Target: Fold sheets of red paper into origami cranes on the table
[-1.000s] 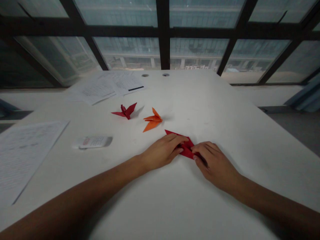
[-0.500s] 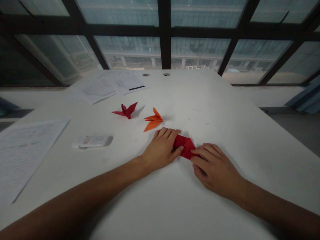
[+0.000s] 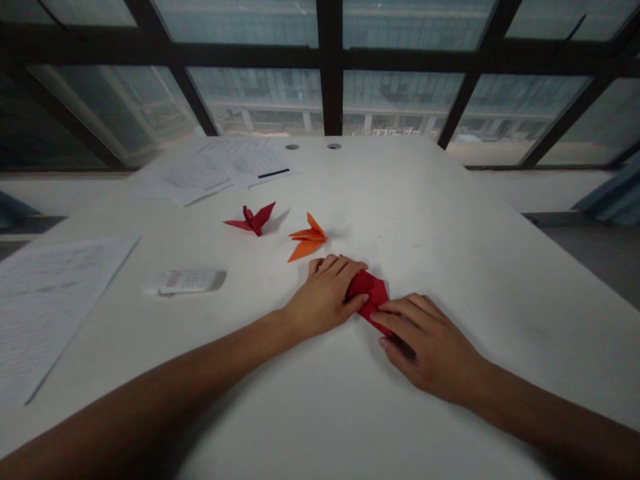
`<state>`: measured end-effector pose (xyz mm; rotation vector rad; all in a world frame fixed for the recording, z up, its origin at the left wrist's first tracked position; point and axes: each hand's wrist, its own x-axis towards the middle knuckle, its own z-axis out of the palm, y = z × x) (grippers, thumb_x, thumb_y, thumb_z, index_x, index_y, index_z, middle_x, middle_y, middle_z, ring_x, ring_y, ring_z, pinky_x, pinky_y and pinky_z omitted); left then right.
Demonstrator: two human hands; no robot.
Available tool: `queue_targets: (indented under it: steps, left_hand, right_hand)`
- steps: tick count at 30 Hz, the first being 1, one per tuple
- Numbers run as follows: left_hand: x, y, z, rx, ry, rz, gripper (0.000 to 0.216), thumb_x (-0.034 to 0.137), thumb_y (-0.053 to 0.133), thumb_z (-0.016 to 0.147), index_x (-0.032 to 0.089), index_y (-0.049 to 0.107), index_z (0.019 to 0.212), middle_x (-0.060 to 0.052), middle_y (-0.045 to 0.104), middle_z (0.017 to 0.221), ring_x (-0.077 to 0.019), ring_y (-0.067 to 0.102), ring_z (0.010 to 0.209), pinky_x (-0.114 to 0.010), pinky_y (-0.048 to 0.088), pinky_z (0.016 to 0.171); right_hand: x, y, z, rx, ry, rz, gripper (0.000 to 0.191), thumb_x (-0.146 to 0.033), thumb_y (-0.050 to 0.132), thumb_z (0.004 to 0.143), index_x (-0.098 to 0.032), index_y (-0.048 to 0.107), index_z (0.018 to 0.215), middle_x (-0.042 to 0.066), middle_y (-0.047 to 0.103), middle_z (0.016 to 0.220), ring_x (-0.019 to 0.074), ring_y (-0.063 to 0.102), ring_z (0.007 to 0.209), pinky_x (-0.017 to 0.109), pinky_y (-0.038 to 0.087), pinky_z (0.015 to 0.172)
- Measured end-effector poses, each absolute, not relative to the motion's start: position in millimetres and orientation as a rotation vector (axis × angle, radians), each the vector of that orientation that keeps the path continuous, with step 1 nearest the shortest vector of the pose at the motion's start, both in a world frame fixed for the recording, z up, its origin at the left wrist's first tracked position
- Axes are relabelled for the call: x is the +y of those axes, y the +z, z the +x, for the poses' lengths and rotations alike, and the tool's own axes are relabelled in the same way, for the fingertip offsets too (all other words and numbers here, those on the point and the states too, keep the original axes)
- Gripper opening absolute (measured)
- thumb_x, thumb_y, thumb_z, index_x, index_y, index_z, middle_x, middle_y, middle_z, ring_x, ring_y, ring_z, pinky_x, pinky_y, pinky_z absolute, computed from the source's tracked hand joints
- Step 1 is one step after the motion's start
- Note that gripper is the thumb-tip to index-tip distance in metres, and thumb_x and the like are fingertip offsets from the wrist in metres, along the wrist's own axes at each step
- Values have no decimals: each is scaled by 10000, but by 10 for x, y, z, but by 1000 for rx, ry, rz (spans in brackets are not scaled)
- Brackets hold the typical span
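Observation:
A folded piece of red origami paper (image 3: 373,287) lies on the white table between my two hands. My left hand (image 3: 327,293) is closed over its left end, with the fingers along the far side and the thumb on the near part. Fingertips of my right hand (image 3: 425,340) press on the paper's right end, while the thumb is below at the near edge. My fingers cover both ends of the paper. Just beyond my left hand is an orange paper crane (image 3: 307,239). Farther left sits a dark red paper crane (image 3: 254,220).
A small white packet with a printed label (image 3: 187,281) lies left of my left hand. Printed sheets (image 3: 220,170) spread at the far left, and another sheet (image 3: 55,300) is at the left edge. Two round holes pierce the table's (image 3: 400,187) far end, before the windows.
My right hand has shifted slightly toward me, its fingers now farther over the red paper and its thumb lower. The paper has turned a little; my left hand has barely moved.

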<state>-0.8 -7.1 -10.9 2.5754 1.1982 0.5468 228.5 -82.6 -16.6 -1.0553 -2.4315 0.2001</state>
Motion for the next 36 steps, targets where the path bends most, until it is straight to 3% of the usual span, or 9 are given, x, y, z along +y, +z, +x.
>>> queue_targets:
  steps: [5,9,12,14,19,25,29,34,36]
  left_hand:
    - [-63,-125,-22,1125,669,2417,498,274,742,884,245,519,1328,-69,615,1229,-263,592,1118,-492,444,1039]
    - [-70,-138,-34,1019,768,2260,665,115,717,846,286,434,1423,-41,599,1162,-167,622,918,-341,552,857]
    - [-76,-139,-41,973,823,2210,779,92,725,825,298,365,1484,-43,623,1211,-139,633,855,-328,570,841]
    - [-86,-125,-42,885,767,2230,761,123,721,848,284,354,1495,-47,661,1233,-153,658,908,-344,570,890]
    - [-131,-40,-29,758,575,2442,385,224,678,899,191,600,1275,-94,714,1206,-259,621,1178,-411,526,1022]
    - [-94,-1,-29,723,522,2494,243,260,605,970,194,661,1197,-88,731,1153,-247,644,1104,-398,516,1015]
    - [-38,-39,-48,685,534,2434,261,184,500,1019,221,650,1229,-68,731,1182,-210,655,1098,-378,514,1017]
    - [-56,-66,-49,714,567,2426,532,335,754,886,232,546,1365,-105,667,1324,-278,618,1229,-445,491,1083]
    - [-65,-75,-47,704,633,2419,537,293,716,915,231,500,1403,-117,622,1380,-263,584,1291,-436,478,1116]
  right_hand:
    - [-822,-152,2282,-2453,221,-1064,309,-209,655,938,-219,686,1245,109,696,1206,288,576,1067,498,523,940]
    - [-821,-135,2270,-2471,216,-1067,316,-204,654,934,-217,695,1247,107,697,1201,289,580,1069,491,520,941]
    - [-816,-135,2271,-2470,214,-1060,323,-203,652,933,-225,696,1252,106,701,1197,284,587,1062,486,520,937]
    - [-812,-138,2274,-2473,217,-1056,336,-208,651,935,-230,690,1267,102,705,1188,280,590,1058,483,520,938]
    - [-808,-148,2278,-2470,240,-1055,266,-208,658,936,-237,711,1194,78,719,1149,275,586,1052,476,507,947]
    - [-796,-163,2274,-2414,250,-1044,237,-182,631,947,-221,699,1171,75,741,1147,267,607,1037,470,509,935]
    - [-777,-161,2272,-2370,269,-1051,172,-170,622,940,-220,694,1089,70,752,1074,252,625,978,447,514,887]
    - [-745,-168,2292,-2314,301,-1084,95,-140,621,930,-217,639,982,58,737,1008,239,620,929,433,494,868]
    - [-731,-178,2299,-2279,309,-1113,107,-127,619,926,-216,614,985,52,726,987,237,620,918,430,486,868]
